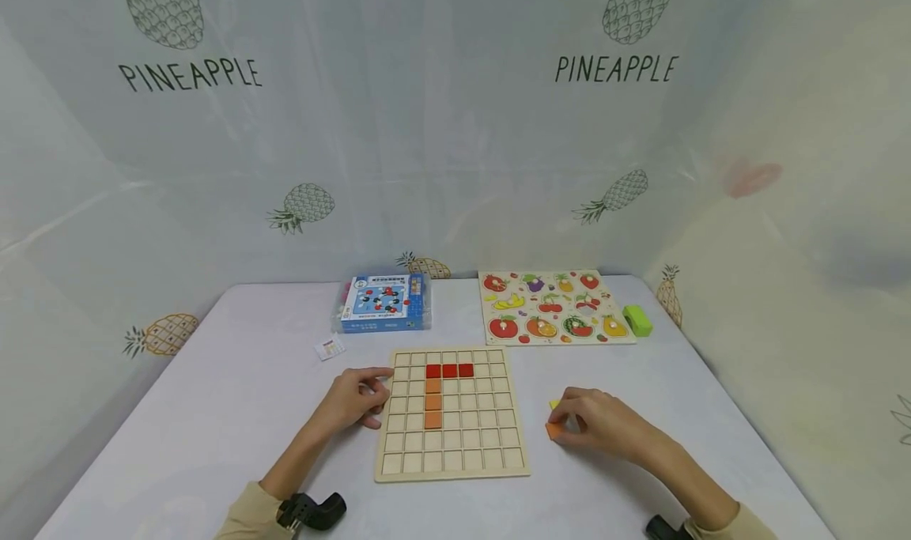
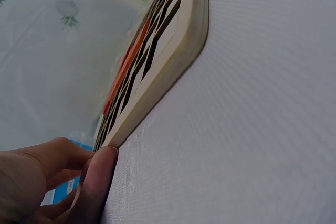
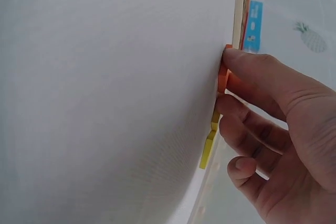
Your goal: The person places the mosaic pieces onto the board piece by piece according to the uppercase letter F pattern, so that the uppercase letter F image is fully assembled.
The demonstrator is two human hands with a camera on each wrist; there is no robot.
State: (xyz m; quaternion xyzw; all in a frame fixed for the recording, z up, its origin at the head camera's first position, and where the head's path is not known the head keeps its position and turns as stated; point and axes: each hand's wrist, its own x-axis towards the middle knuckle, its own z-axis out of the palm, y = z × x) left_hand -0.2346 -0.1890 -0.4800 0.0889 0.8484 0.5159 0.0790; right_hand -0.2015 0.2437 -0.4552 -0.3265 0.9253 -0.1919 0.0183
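Observation:
A pale wooden grid board (image 1: 452, 475) lies on the table. Three red tiles (image 1: 450, 371) form a row near its top, with three orange tiles (image 1: 433, 402) in a column below the left one. My left hand (image 1: 353, 398) rests its fingertips against the board's left edge. To the right of the board, my right hand (image 1: 594, 421) pinches an orange tile (image 1: 553, 431) low over the table, between thumb and finger. Yellow tiles (image 3: 208, 150) lie close to those fingers; in the head view the hand mostly covers them.
Behind the board are a blue boxed set (image 1: 377, 303) and a fruit picture board (image 1: 555, 309). A green block (image 1: 636, 320) sits by the picture board's right side. A small printed card (image 1: 330, 348) lies left of the grid. A pineapple-print curtain (image 1: 455, 145) hangs behind the table.

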